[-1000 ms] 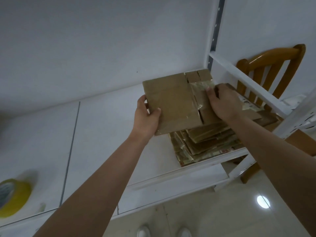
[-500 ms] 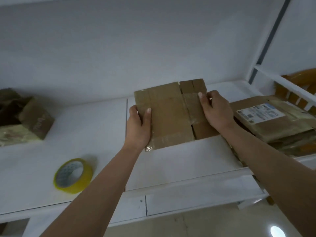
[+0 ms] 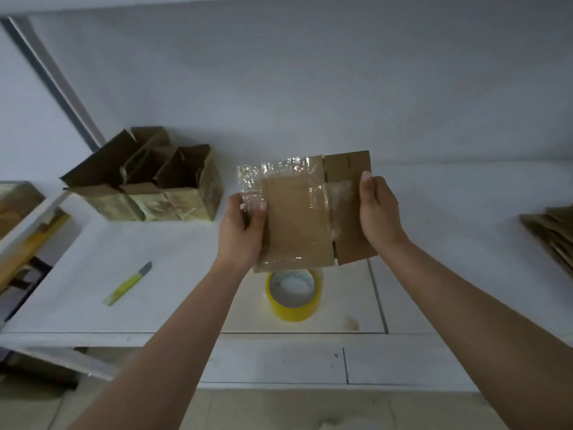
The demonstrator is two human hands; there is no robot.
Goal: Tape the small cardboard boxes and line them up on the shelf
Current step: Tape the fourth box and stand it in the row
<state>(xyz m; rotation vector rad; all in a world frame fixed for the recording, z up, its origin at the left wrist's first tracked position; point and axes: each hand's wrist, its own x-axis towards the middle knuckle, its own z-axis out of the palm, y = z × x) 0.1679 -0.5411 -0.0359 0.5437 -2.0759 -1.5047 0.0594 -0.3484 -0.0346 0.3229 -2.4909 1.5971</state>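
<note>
1. Open boxes [image 3: 145, 184] stand at the shelf's [image 3: 173, 293] left.
2. Left hand [image 3: 240, 232] and right hand [image 3: 376, 212] grip a flat box [image 3: 297, 218] above the tape [image 3: 293, 294].
3. Likely next: unfold it, then tape.

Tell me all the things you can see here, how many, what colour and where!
flattened cardboard box: one, brown with clear tape, held up over the shelf between both hands
tape roll: one, yellow, on the shelf just below the held box
utility knife: one, yellow-green, lying on the shelf left of the tape roll
open boxes: a row, count unclear, brown, at the back left of the shelf
flat cardboard stack: one pile, brown, at the right edge
shelf: one, white
left hand: grips the box's left edge
right hand: grips the box's right side
</note>
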